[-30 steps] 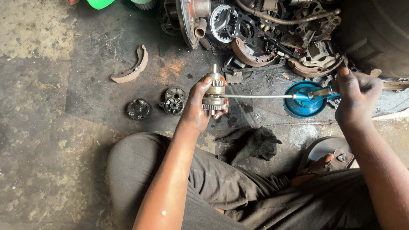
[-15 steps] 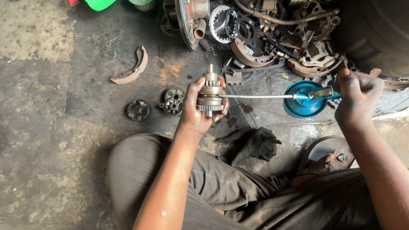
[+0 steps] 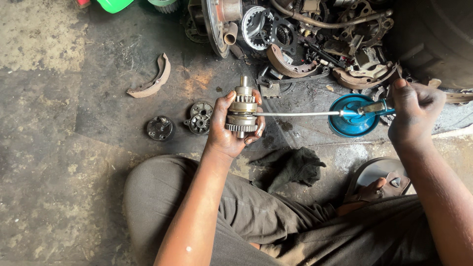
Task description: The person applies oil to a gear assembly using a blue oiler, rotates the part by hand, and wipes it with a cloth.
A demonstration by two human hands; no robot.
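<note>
Oily concrete floor [image 3: 74, 162] lies under scattered brake parts [image 3: 305, 44]. To oil well, I judge the blue oil can [image 3: 352, 116] should keep its thin spout tip on the gear shaft [image 3: 241, 111]. Left hand [image 3: 229, 130] fingers curl closed around the shaft; right hand [image 3: 414, 111] fingers press together on the can's lever.

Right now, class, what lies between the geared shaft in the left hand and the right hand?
In the head view, the blue oil can with its thin metal spout spans from the right hand to the geared shaft gripped by the left hand.
</note>
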